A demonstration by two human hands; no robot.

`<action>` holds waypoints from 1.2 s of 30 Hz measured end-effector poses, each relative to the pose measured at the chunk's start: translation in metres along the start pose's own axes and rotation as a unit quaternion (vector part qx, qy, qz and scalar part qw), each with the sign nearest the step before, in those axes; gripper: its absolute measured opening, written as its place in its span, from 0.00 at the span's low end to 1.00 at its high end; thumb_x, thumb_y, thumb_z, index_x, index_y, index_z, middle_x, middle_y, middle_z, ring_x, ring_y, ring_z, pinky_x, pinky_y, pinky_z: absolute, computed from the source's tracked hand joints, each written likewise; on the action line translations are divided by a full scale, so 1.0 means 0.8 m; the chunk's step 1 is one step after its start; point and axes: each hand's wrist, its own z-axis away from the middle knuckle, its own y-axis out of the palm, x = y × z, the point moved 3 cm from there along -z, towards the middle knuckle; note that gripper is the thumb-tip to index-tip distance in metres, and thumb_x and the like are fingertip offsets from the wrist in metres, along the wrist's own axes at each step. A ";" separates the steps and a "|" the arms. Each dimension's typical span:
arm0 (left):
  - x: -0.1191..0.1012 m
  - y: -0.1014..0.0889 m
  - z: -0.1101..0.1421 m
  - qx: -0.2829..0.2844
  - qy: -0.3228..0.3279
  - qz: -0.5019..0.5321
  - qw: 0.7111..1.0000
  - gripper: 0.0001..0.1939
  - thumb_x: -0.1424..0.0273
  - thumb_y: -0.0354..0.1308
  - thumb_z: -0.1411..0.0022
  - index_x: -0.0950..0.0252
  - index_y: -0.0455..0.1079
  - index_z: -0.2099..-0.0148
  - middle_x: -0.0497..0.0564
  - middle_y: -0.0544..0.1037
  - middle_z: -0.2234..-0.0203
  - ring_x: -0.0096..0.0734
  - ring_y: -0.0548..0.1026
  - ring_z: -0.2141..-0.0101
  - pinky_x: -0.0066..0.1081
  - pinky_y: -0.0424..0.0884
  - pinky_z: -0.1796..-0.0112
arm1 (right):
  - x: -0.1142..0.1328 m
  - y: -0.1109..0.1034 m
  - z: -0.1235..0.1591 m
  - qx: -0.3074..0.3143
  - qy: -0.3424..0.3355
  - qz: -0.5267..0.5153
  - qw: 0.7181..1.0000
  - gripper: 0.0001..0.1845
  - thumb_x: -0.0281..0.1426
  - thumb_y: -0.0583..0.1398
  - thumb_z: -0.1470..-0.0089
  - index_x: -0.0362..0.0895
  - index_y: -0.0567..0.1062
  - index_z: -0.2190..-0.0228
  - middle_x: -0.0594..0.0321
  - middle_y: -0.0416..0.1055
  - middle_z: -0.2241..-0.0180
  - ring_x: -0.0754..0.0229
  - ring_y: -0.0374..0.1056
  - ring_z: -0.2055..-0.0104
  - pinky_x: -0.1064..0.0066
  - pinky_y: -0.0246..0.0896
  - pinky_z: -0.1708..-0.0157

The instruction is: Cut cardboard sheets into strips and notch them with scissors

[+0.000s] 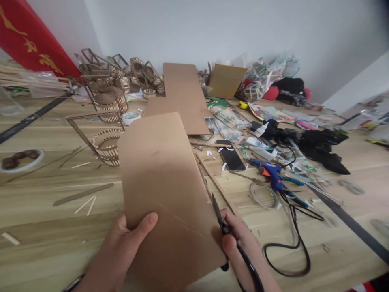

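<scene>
My left hand [133, 239] grips a piece of brown cardboard [164, 170] by its left edge, thumb on top and the other fingers hidden beneath. The sheet is held up over the wooden table, tilted toward me. In my right hand [240, 239] is a pair of black-handled scissors [223, 221], its blade lying along the right edge of the cardboard. Whether the blades are parted cannot be made out. Behind the held piece lies a larger cardboard sheet [182, 89]. A small slatted basket with a tall handle [107, 146] stands left of the cardboard.
A blue glue gun [272, 172] with a looping black cord lies to the right, near a phone [231, 156]. More small baskets [112, 89] crowd the back left. A cardboard box [227, 81] stands by the wall. Sticks [85, 194] lie at left.
</scene>
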 end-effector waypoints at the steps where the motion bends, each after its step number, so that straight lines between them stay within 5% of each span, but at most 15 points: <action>1: 0.000 0.000 0.001 0.001 -0.001 -0.007 1.000 0.25 0.53 0.72 0.55 0.62 0.76 0.59 0.55 0.86 0.70 0.60 0.84 0.60 0.42 0.81 0.65 | 0.002 -0.003 -0.002 -0.005 -0.003 0.003 1.000 0.33 0.64 0.52 0.44 0.48 0.76 0.69 0.64 0.67 0.79 0.59 0.62 0.78 0.72 0.61 0.80; 12: 0.001 -0.001 0.002 -0.002 0.012 -0.057 0.998 0.23 0.52 0.73 0.54 0.62 0.76 0.62 0.56 0.86 0.68 0.57 0.84 0.61 0.39 0.80 0.66 | 0.011 -0.002 -0.007 0.007 -0.021 0.034 0.999 0.29 0.56 0.51 0.38 0.48 0.78 0.70 0.62 0.70 0.78 0.57 0.66 0.77 0.70 0.62 0.79; 36: 0.001 0.009 0.008 0.029 -0.003 -0.031 0.999 0.23 0.55 0.73 0.55 0.62 0.75 0.60 0.55 0.87 0.66 0.54 0.84 0.58 0.35 0.81 0.67 | 0.004 -0.004 -0.011 0.018 -0.014 0.041 0.999 0.28 0.57 0.52 0.40 0.48 0.74 0.73 0.63 0.69 0.77 0.56 0.65 0.74 0.71 0.63 0.76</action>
